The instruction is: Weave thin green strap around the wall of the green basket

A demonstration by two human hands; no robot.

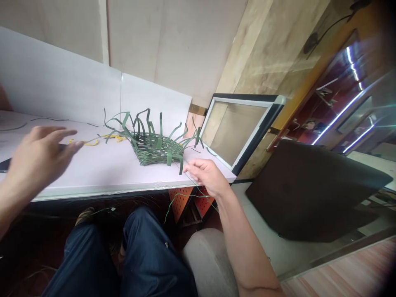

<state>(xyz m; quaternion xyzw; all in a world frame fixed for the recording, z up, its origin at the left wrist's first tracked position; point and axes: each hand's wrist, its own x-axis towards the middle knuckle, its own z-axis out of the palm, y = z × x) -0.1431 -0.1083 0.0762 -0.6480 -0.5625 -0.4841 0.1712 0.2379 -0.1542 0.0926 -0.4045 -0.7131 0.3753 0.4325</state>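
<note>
A partly woven green basket (157, 150) sits on the pale tabletop, with loose flat strips sticking up and out around its rim. My right hand (204, 173) is just right of the basket, its fingers pinched on a thin green strand (198, 183) that hangs below the table edge. To the left, my left hand (43, 150) is raised over the tabletop with thumb and fingers apart, and nothing shows between them. Small yellow pieces (117, 138) lie between that hand and the basket. Something dark is partly hidden behind the left hand.
An empty black-and-white frame (235, 128) leans at the table's right end. Short dark strips (49, 119) lie at the back left. Orange perforated panels (181, 202) stand under the table. A large dark brown panel (315, 189) is at the right.
</note>
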